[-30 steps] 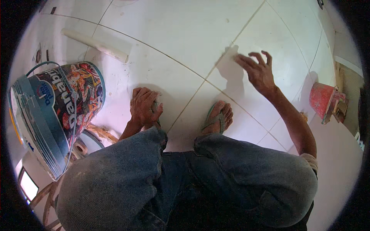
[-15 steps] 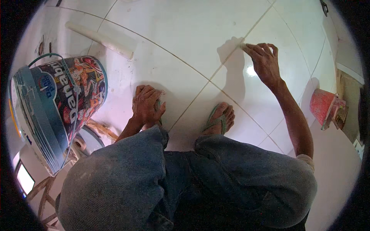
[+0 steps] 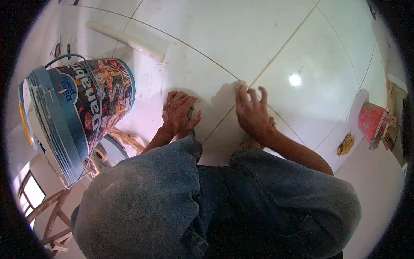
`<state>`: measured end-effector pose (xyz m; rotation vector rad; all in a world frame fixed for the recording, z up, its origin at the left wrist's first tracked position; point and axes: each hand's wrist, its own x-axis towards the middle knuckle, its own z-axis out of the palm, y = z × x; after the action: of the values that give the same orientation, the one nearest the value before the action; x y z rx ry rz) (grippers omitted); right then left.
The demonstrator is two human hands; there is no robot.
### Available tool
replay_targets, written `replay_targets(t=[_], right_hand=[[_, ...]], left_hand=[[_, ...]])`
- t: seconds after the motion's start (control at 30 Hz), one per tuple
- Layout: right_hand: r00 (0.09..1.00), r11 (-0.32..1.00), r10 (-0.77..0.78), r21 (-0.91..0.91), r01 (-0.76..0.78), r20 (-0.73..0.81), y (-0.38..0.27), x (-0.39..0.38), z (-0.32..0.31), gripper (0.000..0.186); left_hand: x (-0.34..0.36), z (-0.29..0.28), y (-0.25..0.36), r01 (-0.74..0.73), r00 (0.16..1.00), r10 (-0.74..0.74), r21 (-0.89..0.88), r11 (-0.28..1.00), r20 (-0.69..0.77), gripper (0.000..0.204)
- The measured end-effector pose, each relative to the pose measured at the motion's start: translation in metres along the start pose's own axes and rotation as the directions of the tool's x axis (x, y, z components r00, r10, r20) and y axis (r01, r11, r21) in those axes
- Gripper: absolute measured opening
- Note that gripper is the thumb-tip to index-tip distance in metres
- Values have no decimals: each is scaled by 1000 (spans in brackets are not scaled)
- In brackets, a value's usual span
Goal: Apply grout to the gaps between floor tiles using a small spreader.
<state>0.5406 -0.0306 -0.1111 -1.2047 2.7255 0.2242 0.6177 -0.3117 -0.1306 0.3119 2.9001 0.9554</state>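
Note:
My right hand (image 3: 253,113) is bent down over the pale floor tiles (image 3: 202,39), close to where the grout lines (image 3: 226,115) cross. Its thumb and index finger come together at a small whitish bit that I cannot make out, while the other fingers are curled and apart. My left hand (image 3: 176,113) lies over my left foot, fingers draped and thumb held away, with nothing seen in it. That foot is mostly covered by the hand. The right forearm and hand hide much of my right foot.
At the left a large paint bucket (image 3: 103,93) with a wire handle stands beside a white tube (image 3: 125,41) on the floor. A red container (image 3: 371,123) and a brownish lump (image 3: 345,145) lie at the right. Wooden pieces (image 3: 54,216) show at lower left.
My right hand has come back toward me and to the left, from the far grout line to near the crossing. My left hand stays over the foot. The brownish lump has come into view.

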Motion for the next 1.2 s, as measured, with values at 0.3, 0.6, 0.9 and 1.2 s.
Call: replay_targets(t=[0.3, 0.6, 0.9, 1.2], right_hand=[[988, 978, 148, 153, -141, -32, 45, 25, -10, 42], [943, 628, 310, 717, -302, 125, 48, 26, -52, 21], [837, -28, 511, 976, -214, 198, 60, 37, -60, 33], [724, -183, 647, 970, -158, 240, 85, 43, -96, 30]], left_hand=[[1, 2, -6, -46, 997, 46, 1, 999, -68, 41], [19, 6, -6, 159, 982, -173, -153, 975, -80, 39], [301, -131, -3, 222, 815, -576, -883, 414, -65, 62], [354, -143, -24, 125, 872, -475, -882, 454, -121, 44]])
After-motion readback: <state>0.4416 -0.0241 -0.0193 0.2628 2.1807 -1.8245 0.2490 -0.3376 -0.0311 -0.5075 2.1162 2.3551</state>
